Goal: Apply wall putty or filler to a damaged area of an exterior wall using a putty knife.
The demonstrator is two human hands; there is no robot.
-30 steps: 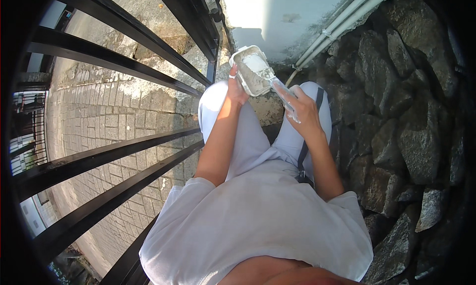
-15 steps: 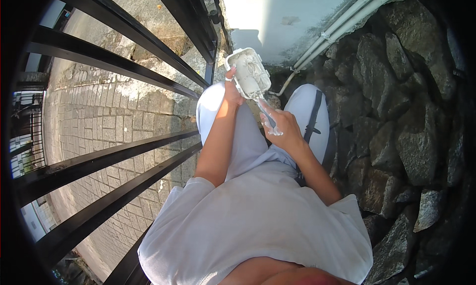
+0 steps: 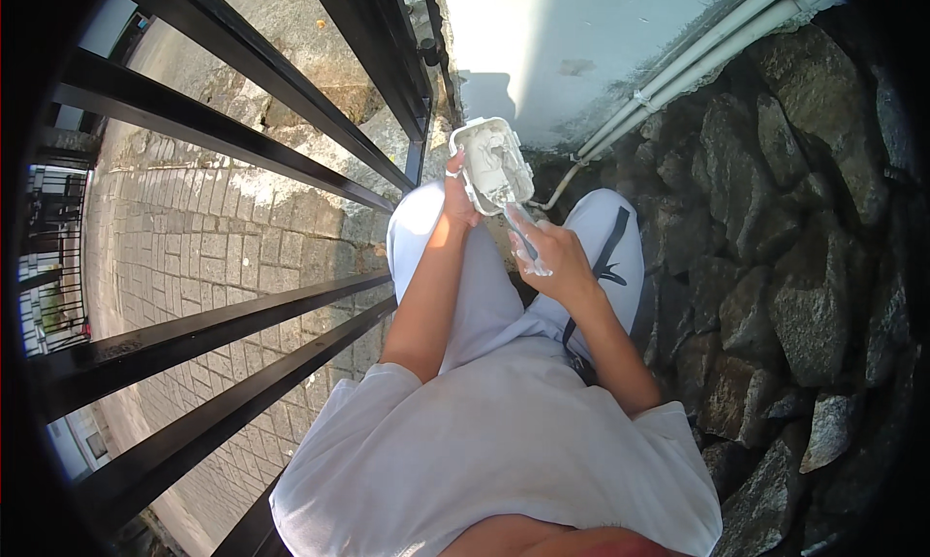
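Observation:
A white rectangular plastic tub point(image 3: 491, 167), smeared inside with thick white paste, is tilted above my knees. My left hand point(image 3: 459, 191) grips it by its left side and lower corner, fingers wrapped round the rim. Closed round the grey handle of a putty knife point(image 3: 526, 235), my right hand point(image 3: 557, 259) sits just below the tub. White paste coats parts of the handle and the fingers. The knife's blade end reaches over the tub's near edge into the paste, and its tip is hard to make out.
Black metal railing bars point(image 3: 223, 334) run along my left, with brick paving point(image 3: 242, 237) beyond them. Ahead stands a pale wall point(image 3: 601, 53) with white pipes point(image 3: 707, 48) along its base. Dark rough stones point(image 3: 765, 266) cover the ground at my right.
The whole view has shifted slightly, so tub and hands appear a little lower. Both hands keep their hold, and the paste in the tub looks slightly rearranged near the blade.

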